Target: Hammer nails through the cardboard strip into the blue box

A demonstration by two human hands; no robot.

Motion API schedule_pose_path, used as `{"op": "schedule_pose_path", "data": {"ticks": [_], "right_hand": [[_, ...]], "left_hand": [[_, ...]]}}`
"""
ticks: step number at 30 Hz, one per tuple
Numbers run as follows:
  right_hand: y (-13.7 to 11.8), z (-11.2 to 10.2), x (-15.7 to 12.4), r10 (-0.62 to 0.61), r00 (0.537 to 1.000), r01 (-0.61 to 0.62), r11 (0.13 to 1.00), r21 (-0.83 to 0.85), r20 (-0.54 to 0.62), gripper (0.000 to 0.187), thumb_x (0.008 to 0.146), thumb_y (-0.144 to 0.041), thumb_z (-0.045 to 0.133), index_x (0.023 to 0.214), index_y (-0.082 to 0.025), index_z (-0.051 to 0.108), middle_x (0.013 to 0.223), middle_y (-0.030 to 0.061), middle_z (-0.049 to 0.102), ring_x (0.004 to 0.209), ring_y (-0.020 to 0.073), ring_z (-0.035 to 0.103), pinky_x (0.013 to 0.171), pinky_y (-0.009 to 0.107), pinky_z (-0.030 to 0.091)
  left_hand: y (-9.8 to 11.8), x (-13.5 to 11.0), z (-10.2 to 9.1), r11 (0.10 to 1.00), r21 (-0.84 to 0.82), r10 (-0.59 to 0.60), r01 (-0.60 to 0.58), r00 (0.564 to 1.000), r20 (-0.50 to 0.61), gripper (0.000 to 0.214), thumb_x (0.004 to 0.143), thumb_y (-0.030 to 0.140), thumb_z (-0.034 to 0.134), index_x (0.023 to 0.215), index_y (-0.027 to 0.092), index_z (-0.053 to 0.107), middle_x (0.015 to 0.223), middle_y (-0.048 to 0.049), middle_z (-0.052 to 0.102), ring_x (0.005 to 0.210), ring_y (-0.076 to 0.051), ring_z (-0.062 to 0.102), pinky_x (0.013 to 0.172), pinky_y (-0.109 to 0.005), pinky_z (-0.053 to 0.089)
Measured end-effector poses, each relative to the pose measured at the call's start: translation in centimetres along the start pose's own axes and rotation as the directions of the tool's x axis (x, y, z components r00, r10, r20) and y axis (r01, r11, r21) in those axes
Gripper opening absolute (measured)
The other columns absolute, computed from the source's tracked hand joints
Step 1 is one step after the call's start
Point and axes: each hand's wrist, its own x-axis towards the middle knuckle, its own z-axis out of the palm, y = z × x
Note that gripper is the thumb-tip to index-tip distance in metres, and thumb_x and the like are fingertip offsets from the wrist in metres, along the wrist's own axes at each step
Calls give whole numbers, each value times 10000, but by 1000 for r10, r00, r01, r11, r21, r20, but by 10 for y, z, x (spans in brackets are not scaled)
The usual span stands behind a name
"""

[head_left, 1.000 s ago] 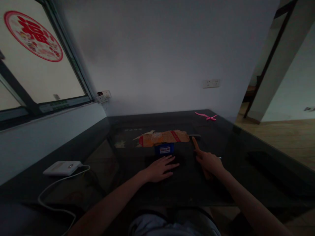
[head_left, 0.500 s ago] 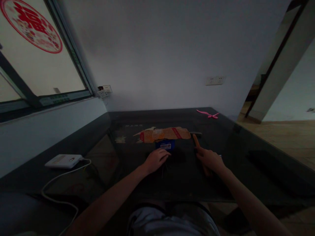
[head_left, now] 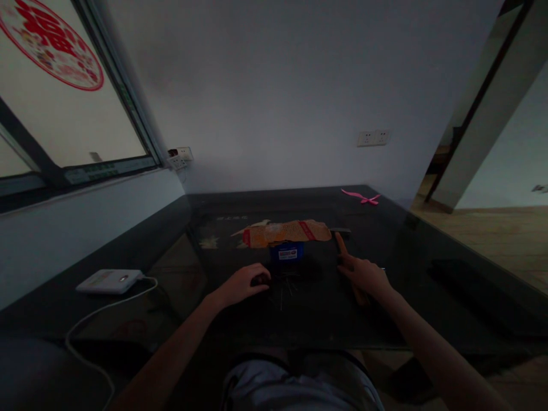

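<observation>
My right hand (head_left: 363, 277) is wrapped round the wooden handle of a hammer (head_left: 341, 244), which lies on the dark table with its metal head pointing away from me. To the left, my left hand (head_left: 246, 283) rests low over the tabletop. Its fingers are curved, with a gap between them and the thumb, and I see nothing held there. Several thin nails (head_left: 282, 297) lie scattered just right of its fingertips. Beyond them stands a blue box (head_left: 286, 252) with a white label, and a torn piece of brown and red cardboard (head_left: 291, 231) lies across its top.
A white power bank (head_left: 110, 281) with a white cable sits on the left of the table (head_left: 411, 302). At the far right edge lies a pink ribbon-like strip (head_left: 363, 199). A dark flat object (head_left: 475, 294) is on the right. A wall closes off the back.
My left hand has moved left and toward me, away from the blue box, uncovering the nails. My right hand remains on the hammer in about the same place.
</observation>
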Motion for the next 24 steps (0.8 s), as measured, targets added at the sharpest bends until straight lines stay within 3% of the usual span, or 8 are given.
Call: {"op": "schedule_pose_path", "data": {"ticks": [12, 18, 24], "right_hand": [[-1, -1, -1, 5, 1000, -5, 1000, 24, 5, 453, 868, -452, 396, 1286, -305, 491, 1073, 101, 671, 921, 303, 646, 714, 387, 478], [2, 1, 2, 5, 1000, -5, 1000, 21, 14, 467, 862, -460, 401, 1301, -316, 475, 1098, 107, 659, 935, 313, 639, 719, 400, 474], [1, 0, 1, -7, 1000, 6, 1000, 29, 15, 457, 868, -443, 405, 1295, -300, 484, 1079, 107, 666, 920, 295, 644, 716, 379, 469]], "left_hand": [[-10, -3, 6, 990, 102, 92, -100, 993, 76, 182, 862, 330, 495, 848, 176, 592, 924, -35, 578, 879, -145, 538, 804, -260, 414], [-12, -7, 5, 1000, 26, 15, -15, 1000, 1, 169, 862, 311, 495, 885, 179, 597, 899, -25, 611, 834, -137, 564, 772, -252, 426], [-1, -8, 1, 989, -117, 72, -87, 989, -126, 160, 836, 295, 536, 861, 171, 633, 882, -35, 631, 841, -140, 584, 794, -262, 439]]}}
